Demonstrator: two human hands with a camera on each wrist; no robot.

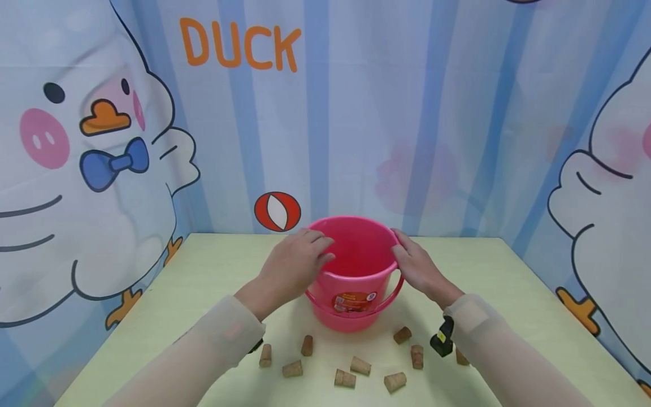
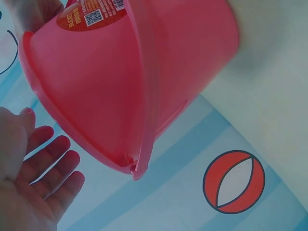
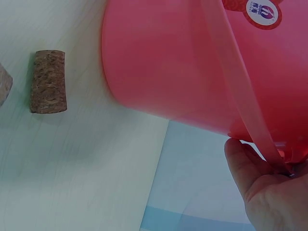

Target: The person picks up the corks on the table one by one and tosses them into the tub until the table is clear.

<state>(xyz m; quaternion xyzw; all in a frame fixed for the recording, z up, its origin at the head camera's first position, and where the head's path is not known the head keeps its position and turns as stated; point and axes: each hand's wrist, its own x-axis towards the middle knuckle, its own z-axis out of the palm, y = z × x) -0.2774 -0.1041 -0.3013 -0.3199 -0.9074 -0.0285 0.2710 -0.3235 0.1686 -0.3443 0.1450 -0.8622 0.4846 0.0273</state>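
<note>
A pink bucket with an orange label stands upright on the table, its handle hanging down across the front. My right hand grips the bucket's rim on the right, by the handle's joint; the right wrist view shows the fingers and thumb around that edge. Over the left side of the rim is my left hand, its fingers loosely bent and holding nothing. In the left wrist view those fingers are apart from the rim. The bottom inside the bucket is hidden.
Several corks lie scattered on the pale yellow table in front of the bucket, among them a darker cork close to its base. A cork is partly covered by the right sleeve. Behind the table hangs a blue-striped duck curtain.
</note>
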